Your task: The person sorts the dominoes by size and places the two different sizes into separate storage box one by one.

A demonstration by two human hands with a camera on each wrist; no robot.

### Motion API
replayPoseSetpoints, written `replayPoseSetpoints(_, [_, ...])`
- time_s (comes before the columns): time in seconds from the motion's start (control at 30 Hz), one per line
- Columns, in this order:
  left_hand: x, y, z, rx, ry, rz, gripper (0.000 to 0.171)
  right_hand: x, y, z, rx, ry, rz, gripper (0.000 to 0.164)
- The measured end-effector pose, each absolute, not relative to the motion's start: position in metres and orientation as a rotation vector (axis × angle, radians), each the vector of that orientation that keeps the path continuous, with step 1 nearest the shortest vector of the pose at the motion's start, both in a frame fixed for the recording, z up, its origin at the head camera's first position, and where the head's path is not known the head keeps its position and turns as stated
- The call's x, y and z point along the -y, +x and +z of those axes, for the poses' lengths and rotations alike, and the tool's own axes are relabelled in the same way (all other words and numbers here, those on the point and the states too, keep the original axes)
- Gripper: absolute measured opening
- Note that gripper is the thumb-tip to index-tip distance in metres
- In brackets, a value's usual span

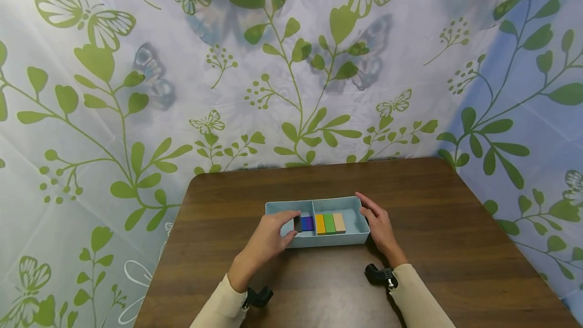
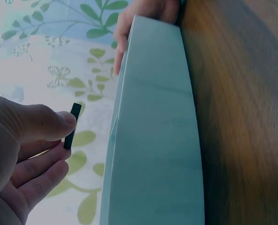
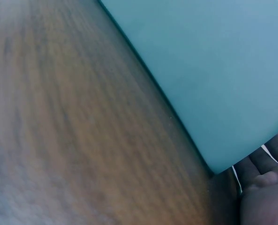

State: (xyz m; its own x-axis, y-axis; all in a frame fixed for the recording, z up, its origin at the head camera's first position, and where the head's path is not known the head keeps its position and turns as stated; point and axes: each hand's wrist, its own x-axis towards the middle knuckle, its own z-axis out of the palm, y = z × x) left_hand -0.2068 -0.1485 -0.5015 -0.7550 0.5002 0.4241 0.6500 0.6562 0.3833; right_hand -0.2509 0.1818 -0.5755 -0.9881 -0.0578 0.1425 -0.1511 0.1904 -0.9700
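A light-blue two-compartment tray (image 1: 334, 239) sits on the table. Over its left compartment, my left hand (image 1: 268, 234) pinches a thin black block (image 2: 73, 125) between thumb and fingers, held above the rim in the left wrist view. Just right of it, a blue block (image 1: 304, 223) and a purple block (image 1: 310, 223) lie side by side in that compartment. The right compartment holds a yellow block (image 1: 321, 224), a green block (image 1: 329, 223) and a beige block (image 1: 339, 222) in a row. My right hand (image 1: 379, 224) rests against the tray's right end, its fingers extended.
The brown wooden table (image 1: 437, 216) extends around the tray on all sides. Behind it hangs a white curtain (image 1: 255, 85) printed with green leaves and butterflies. A black wrist device (image 1: 380, 275) sits below my right hand, another (image 1: 259, 297) below my left.
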Motion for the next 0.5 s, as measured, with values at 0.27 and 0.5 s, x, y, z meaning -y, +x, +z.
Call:
replayPoseSetpoints(0.27, [0.160, -0.217, -0.504, 2.674, -0.910, -0.800, 0.054, -0.182, -0.251, -0.576, 2.371, 0.214, 1.928, 0.043])
replayPoseSetpoints(0.5, [0.165, -0.226, -0.508, 2.728, -0.941, -0.754, 0.051, -0.182, -0.251, -0.576, 2.369, 0.216, 1.928, 0.043])
